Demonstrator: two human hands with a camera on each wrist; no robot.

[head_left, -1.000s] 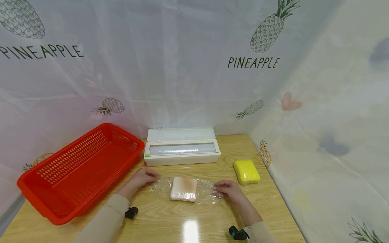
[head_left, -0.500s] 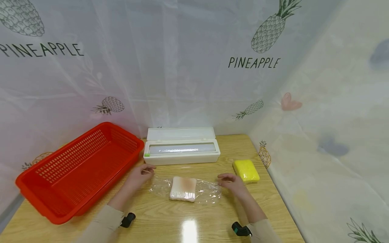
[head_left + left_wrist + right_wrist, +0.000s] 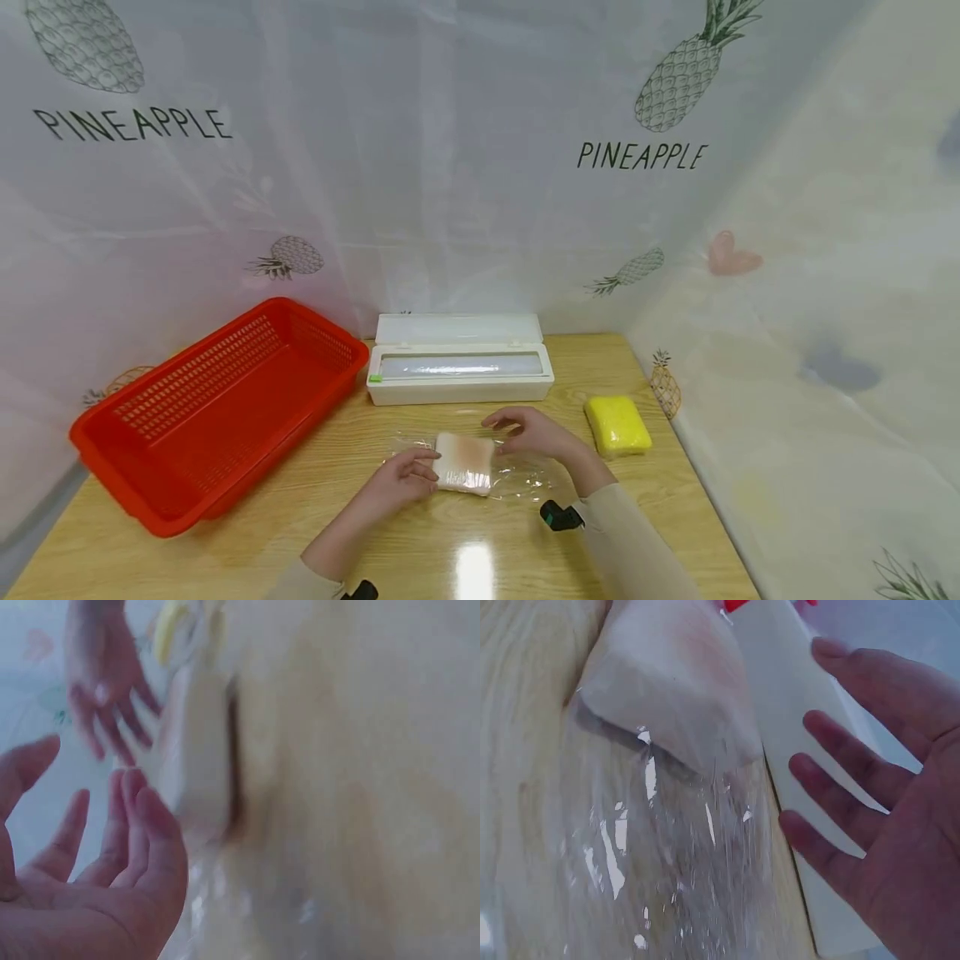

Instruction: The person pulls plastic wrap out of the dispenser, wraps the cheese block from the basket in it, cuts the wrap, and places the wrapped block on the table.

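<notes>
A white, toast-shaped piece with a browned top [image 3: 463,462] lies on the table, wrapped in clear plastic film [image 3: 682,877] that spreads out flat at its two sides. My left hand [image 3: 401,485] is at its left edge, over the left flap of film, with fingers loosely bent and nothing gripped. Above its right far corner hovers my right hand [image 3: 534,433], fingers spread and relaxed. In the left wrist view, the toast-shaped piece [image 3: 199,750] stands just beyond the left fingertips. The right wrist view has the right hand [image 3: 900,802] beside the film, holding nothing.
A white cling film box [image 3: 461,390] with its lid up stands behind the piece. On the left is a red perforated basket [image 3: 217,500]. A yellow film-wrapped block [image 3: 617,425] sits at the right, near the table edge. Patterned curtains hang behind and to the right.
Both hands have let go of the film's ends and moved inward to the toast-shaped piece, the left from its left, the right from its right. The head view has shifted slightly.
</notes>
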